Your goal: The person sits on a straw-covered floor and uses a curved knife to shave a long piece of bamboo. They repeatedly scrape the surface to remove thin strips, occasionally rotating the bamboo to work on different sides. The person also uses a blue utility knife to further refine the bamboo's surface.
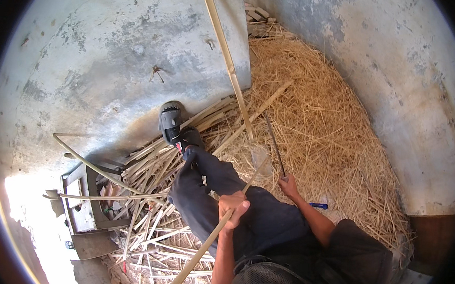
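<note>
My left hand (233, 209) is closed around a pale bamboo strip (200, 254), which slants from the lower edge up across my legs. In my right hand (288, 186) is a knife with a long, narrow dark blade (274, 144), pointing away from me. The blade is apart from the strip's far end. Beyond both hands, another long bamboo strip (228, 65) runs from the top edge down to the straw. What holds its upper end is out of view. My legs (204, 184), in dark trousers, stretch out between the hands and the wall.
Shavings (318, 111) heap along the right side, with a blue-handled tool (319, 205) on them. Split bamboo pieces (152, 171) lie left of my legs, near a wooden frame (86, 201) and two bent strips (97, 169). Worn grey walls (104, 56) close in ahead and right.
</note>
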Tool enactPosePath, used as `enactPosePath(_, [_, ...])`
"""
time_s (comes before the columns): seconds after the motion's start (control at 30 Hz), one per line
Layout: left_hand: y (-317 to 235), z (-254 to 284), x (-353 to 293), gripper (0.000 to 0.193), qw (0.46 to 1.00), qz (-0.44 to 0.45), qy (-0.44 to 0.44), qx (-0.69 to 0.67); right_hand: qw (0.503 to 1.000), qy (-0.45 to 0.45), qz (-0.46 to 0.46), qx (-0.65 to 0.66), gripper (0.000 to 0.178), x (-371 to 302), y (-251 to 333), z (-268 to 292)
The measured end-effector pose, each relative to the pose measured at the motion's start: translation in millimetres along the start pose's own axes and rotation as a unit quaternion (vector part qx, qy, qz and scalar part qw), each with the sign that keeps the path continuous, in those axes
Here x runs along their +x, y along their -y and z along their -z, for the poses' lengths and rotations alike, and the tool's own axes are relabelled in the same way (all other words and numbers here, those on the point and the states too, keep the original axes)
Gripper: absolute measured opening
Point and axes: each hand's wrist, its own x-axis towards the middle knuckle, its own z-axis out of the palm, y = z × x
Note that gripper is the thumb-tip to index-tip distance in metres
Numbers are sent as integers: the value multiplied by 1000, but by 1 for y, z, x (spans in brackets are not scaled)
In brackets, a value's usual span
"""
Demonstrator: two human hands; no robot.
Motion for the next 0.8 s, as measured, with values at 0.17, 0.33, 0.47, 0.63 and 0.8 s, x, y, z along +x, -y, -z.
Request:
enactPosePath(0.17, [-4, -2, 3, 51, 1000, 8, 24, -1, 987, 29, -144, -63, 21, 13, -101, -20])
enactPosePath(0.33, [-5, -9, 2, 51, 1000, 8, 16, 2, 922, 196, -261, 209, 27, 26, -116, -6])
enactPosePath(0.47, [-1, -13, 5, 46, 999, 4, 5, -36, 942, 159, -218, 198, 23, 22, -108, -6])
enactPosePath(0.63, [-4, -11, 0, 46, 1000, 6, 3, -17, 992, -20, 109, -67, 15, 10, -39, -7])
enactPosePath(0.8, [-7, -13, 0, 47, 1000, 8, -6, -21, 983, -47, 157, -80, 15, 5, -56, -16])
